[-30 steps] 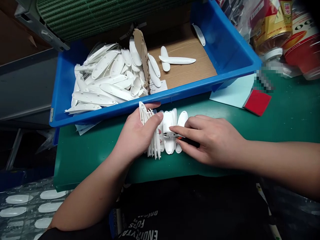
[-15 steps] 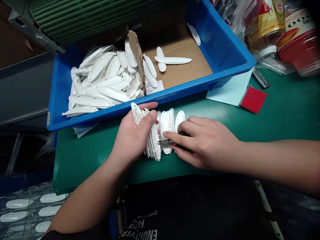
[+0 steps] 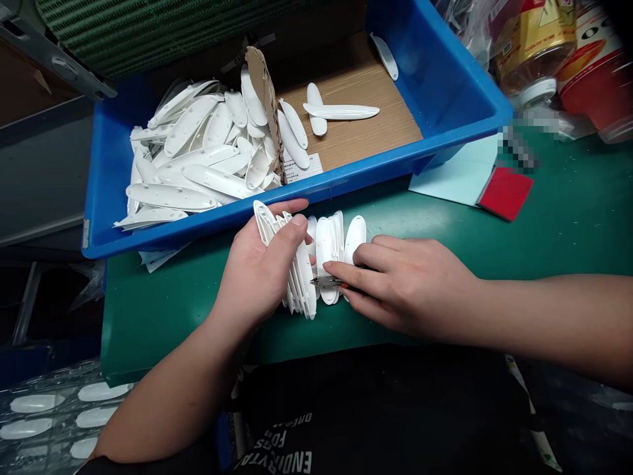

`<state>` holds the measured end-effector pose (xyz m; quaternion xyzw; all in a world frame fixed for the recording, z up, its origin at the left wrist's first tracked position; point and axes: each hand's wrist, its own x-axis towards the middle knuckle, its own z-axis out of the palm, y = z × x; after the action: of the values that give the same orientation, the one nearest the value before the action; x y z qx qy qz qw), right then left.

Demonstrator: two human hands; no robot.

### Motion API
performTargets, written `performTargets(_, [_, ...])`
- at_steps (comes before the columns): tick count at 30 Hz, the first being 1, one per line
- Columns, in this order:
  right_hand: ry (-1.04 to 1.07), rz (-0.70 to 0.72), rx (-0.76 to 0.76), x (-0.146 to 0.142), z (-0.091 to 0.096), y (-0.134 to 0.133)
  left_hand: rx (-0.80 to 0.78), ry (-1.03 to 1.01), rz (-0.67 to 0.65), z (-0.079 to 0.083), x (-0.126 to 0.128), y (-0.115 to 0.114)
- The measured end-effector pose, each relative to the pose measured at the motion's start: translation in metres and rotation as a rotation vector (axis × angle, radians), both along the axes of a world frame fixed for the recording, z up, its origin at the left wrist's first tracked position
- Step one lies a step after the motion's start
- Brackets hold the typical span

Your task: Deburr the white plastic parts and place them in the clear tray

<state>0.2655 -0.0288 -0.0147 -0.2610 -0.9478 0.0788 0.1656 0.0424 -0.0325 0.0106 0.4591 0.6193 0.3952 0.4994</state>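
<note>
My left hand [image 3: 264, 264] is closed round a fanned stack of long white plastic parts [image 3: 301, 284], its thumb pressed on top. In my right hand [image 3: 405, 284] is a small pair of nippers [image 3: 326, 282], index finger stretched along them. Their metal tip points left and meets the edge of the stack, though whether it bites on anything cannot be made out. Under and behind the nippers lie several more white parts [image 3: 330, 241] on the green mat. One single white part [image 3: 355, 232] rests just beyond my right fingers, partly covered by them.
Behind my hands stands a blue bin [image 3: 356, 178], with heaped white parts [image 3: 192, 148] left of a cardboard divider [image 3: 264, 86]. A red square [image 3: 507, 192] and a pale sheet [image 3: 452, 173] lie right. Bottles [image 3: 537, 53] stand at the back right; a clear tray [image 3: 64, 399] sits lower left.
The view has shifted slightly, so the bin appears a little higher and further left. Both hands, the stack and the nippers keep nearly the same position to each other.
</note>
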Motion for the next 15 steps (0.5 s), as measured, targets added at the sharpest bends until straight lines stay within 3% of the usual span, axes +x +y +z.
performTargets(6, [0.021, -0.028, 0.034, 0.0013, 0.0014, 0.003, -0.018, 0.011, -0.042, 0.0031, 0.0007, -0.0001])
performTargets(15, [-0.01, -0.079, 0.066, 0.0032, 0.0037, 0.0035, 0.035, 0.286, -0.068, 0.0037, -0.0011, -0.0023])
